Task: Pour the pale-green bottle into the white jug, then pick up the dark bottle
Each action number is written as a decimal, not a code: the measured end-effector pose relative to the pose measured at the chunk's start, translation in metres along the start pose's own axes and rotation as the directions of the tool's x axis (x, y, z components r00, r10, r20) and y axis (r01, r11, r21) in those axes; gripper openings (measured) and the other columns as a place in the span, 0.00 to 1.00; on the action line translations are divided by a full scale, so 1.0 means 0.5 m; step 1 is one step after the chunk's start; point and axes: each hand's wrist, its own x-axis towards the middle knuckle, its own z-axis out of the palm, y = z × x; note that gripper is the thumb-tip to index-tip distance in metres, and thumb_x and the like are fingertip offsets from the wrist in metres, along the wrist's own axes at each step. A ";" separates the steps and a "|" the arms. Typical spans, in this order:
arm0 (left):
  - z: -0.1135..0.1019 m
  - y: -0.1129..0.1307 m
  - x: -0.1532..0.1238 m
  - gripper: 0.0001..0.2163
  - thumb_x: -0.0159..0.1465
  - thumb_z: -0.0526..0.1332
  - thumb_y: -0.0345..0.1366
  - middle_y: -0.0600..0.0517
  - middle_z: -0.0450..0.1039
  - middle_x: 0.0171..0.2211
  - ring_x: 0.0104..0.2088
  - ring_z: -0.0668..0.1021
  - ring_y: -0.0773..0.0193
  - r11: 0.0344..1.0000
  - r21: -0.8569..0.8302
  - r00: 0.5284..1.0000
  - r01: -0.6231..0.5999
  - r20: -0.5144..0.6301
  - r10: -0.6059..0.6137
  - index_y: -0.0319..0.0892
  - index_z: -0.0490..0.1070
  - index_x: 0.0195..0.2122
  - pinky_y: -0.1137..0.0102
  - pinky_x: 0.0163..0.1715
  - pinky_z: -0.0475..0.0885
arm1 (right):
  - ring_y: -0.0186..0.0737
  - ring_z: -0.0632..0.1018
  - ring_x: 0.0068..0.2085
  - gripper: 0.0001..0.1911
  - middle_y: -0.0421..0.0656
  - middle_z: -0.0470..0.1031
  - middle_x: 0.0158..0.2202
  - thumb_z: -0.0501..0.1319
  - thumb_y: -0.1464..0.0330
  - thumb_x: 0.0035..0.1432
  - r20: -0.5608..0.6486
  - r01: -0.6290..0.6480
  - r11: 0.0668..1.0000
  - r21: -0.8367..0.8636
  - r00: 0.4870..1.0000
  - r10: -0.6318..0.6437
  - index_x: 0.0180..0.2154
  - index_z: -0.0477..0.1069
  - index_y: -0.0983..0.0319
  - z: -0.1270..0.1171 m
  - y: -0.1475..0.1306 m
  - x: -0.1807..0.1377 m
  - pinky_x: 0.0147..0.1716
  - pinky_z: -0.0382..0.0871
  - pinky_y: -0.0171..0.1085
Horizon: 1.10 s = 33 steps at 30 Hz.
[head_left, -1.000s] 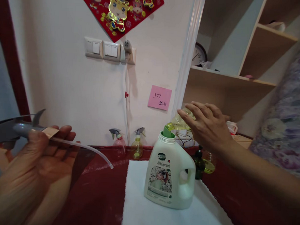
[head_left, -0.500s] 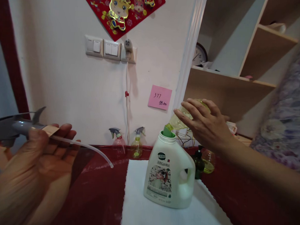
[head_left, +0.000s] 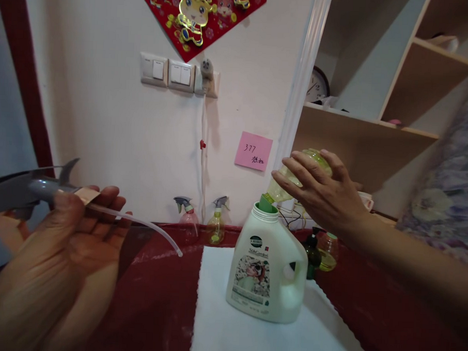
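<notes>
Two hands are seen. One grey spray head (head_left: 22, 192) with one clear, flexible dip tube (head_left: 139, 224) is gripped by the left hand (head_left: 60, 250), thumb pressed over its neck and fingers loosely curled beneath; the tube curves out over the desk (head_left: 155, 296). One small clear plastic bottle (head_left: 296, 178), tinted yellow-green, is clasped by the right hand (head_left: 322, 195) and held tipped mouth-down, its neck set into one green funnel (head_left: 267, 203) seated in the mouth of one white detergent jug (head_left: 268, 270). The jug, smooth, with a moulded handle and a printed label, stands upright on one white cloth (head_left: 227, 330) spread over the glossy dark red desk. Two small spray bottles (head_left: 203, 223) stand against the wall behind, and two further bottles, one dark, one round and clear, are seen just behind the jug. One pink sticky note (head_left: 253, 151) is stuck on the wall.

Compared with half a second before, the small bottle has been tilted a little steeper, its base raised higher; the left hand's grip on the spray head is unchanged.
</notes>
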 end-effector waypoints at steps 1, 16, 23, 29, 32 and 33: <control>-0.001 0.001 0.001 0.16 0.58 0.72 0.48 0.51 0.78 0.42 0.54 0.73 0.51 0.999 -0.035 1.000 0.011 0.004 -0.011 0.42 0.76 0.37 0.43 0.69 0.49 | 0.56 0.66 0.67 0.27 0.56 0.67 0.66 0.50 0.80 0.68 0.006 -0.015 1.000 0.000 1.000 0.015 0.65 0.60 0.60 0.002 -0.004 -0.003 0.64 0.55 0.62; 0.021 0.007 -0.043 0.08 0.59 0.73 0.36 0.55 0.76 0.39 0.47 0.77 0.66 0.991 -0.053 0.991 0.121 0.061 -0.118 0.41 0.75 0.35 0.61 0.65 0.63 | 0.62 0.77 0.56 0.38 0.49 0.75 0.58 0.71 0.52 0.48 0.505 -0.677 0.073 0.733 0.613 0.608 0.59 0.65 0.51 -0.056 -0.051 -0.096 0.52 0.74 0.59; 0.044 -0.015 -0.093 0.04 0.68 0.66 0.36 0.54 0.76 0.41 0.45 0.79 0.68 0.965 0.040 0.965 0.259 0.036 -0.260 0.42 0.76 0.36 0.70 0.53 0.75 | 0.62 0.79 0.55 0.43 0.48 0.77 0.58 0.74 0.56 0.43 0.812 -0.683 -0.453 0.573 0.547 0.201 0.61 0.67 0.51 -0.183 -0.268 -0.160 0.51 0.77 0.58; 0.051 -0.031 -0.148 0.02 0.64 0.69 0.35 0.57 0.78 0.42 0.44 0.81 0.67 0.936 0.104 0.925 0.335 0.155 -0.348 0.49 0.77 0.36 0.72 0.48 0.79 | 0.67 0.68 0.66 0.53 0.52 0.67 0.67 0.75 0.62 0.38 0.786 -0.691 -0.506 0.515 0.617 -0.042 0.67 0.63 0.55 -0.139 -0.472 -0.235 0.63 0.65 0.60; 0.050 -0.029 -0.167 0.07 0.63 0.69 0.43 0.53 0.80 0.41 0.44 0.81 0.64 0.918 0.154 0.916 0.367 0.116 -0.385 0.47 0.80 0.36 0.74 0.46 0.80 | 0.69 0.68 0.65 0.56 0.54 0.67 0.67 0.76 0.60 0.35 0.714 -0.618 -0.507 0.601 0.700 -0.007 0.67 0.63 0.56 -0.110 -0.538 -0.266 0.63 0.64 0.61; 0.048 -0.028 -0.172 0.10 0.62 0.70 0.46 0.52 0.80 0.41 0.45 0.81 0.62 0.915 0.178 0.917 0.363 0.107 -0.384 0.47 0.80 0.37 0.73 0.45 0.80 | 0.69 0.69 0.65 0.57 0.54 0.68 0.66 0.77 0.60 0.34 0.693 -0.595 -0.505 0.625 0.721 0.008 0.67 0.63 0.55 -0.104 -0.552 -0.274 0.63 0.64 0.61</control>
